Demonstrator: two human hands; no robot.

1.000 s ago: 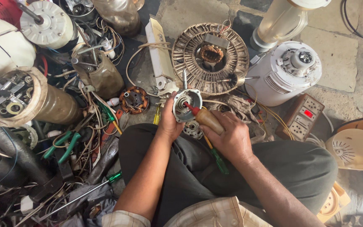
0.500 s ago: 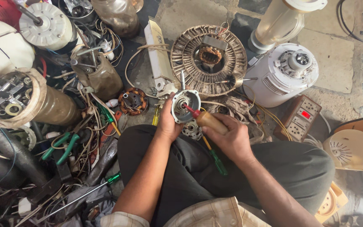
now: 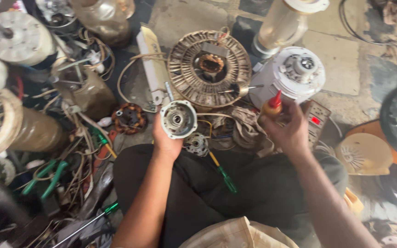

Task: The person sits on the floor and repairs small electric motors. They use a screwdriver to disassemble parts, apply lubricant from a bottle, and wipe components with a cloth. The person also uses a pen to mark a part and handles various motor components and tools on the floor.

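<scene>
Round metal motor cover point(image 3: 178, 119), pale grey with a bearing hole at its centre, held face-up in the left hand point(image 3: 166, 140), fingers wrapped behind its rim and closed firmly on it, above the lap and near the middle of the floor point(image 3: 336, 50). Just below it, a smaller silvery motor part point(image 3: 196, 144) resting by the knee. To the right, well apart from the cover, the right hand point(image 3: 286, 129) clenched around a small oil bottle point(image 3: 272, 106) with a red nozzle, tip pointing up. Behind both, a large round wound stator point(image 3: 210, 68) lying flat, and beside it a white motor housing point(image 3: 292, 76). Yellow-and-green screwdriver point(image 3: 223, 173) lying across the dark trousers point(image 3: 235, 193). Toward the left edge of the floor, a tangle of wires, green-handled pliers point(image 3: 47, 177) and a small copper-wound stator point(image 3: 129, 118).
</scene>
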